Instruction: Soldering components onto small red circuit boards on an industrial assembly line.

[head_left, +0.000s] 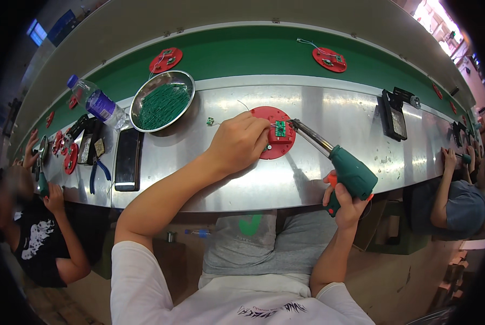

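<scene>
A round red plastic base (283, 150) lies on the metal bench in front of me, with a green circuit board (280, 129) fixed on its raised middle. My left hand (239, 140) rests at the base's left side, fingertips pinched beside the board on what looks like a thin wire. The fingers partly hide it. Left of this hand, a small green board (210, 121) lies on a thin lead. My right hand (346, 203) is wrapped round the handle of a green soldering gun (353, 172) with an orange trigger. Its metal tip (295, 124) reaches the board's right edge.
A steel bowl (193, 92) of green wires, a bottle (98, 103), a dark phone (128, 160) and blue-handled pliers (98, 174) stand left. A black holder (394, 116) is right. More red bases (329, 59) lie at the back. Co-workers sit on both sides.
</scene>
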Tool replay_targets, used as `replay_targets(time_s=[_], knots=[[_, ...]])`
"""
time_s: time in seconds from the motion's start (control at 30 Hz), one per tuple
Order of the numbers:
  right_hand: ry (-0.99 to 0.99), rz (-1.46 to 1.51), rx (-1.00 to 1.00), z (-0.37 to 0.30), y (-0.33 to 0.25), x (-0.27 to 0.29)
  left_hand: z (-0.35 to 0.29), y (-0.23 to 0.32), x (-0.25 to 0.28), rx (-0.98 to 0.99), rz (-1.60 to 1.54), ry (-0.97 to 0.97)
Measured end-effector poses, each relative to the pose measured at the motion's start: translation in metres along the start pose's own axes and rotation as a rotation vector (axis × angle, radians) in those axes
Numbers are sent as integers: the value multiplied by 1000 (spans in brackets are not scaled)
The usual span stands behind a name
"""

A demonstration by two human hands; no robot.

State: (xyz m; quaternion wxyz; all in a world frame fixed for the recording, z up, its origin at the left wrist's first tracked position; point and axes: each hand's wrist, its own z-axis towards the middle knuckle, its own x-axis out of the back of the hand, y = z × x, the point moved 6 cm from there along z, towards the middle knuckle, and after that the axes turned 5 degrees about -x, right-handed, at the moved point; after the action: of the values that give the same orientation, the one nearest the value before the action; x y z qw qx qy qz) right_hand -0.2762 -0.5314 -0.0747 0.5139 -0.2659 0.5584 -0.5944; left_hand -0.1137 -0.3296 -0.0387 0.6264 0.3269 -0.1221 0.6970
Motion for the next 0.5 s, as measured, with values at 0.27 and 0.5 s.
replay_targets(time_s=[0.27, 0.5], knots=[[-96, -233, -50, 1, -2, -6, -4, -1, -10, 64, 17, -48], [-69, -241, -115, 4, -3, -13, -7, -4, -13, 53, 45, -41]])
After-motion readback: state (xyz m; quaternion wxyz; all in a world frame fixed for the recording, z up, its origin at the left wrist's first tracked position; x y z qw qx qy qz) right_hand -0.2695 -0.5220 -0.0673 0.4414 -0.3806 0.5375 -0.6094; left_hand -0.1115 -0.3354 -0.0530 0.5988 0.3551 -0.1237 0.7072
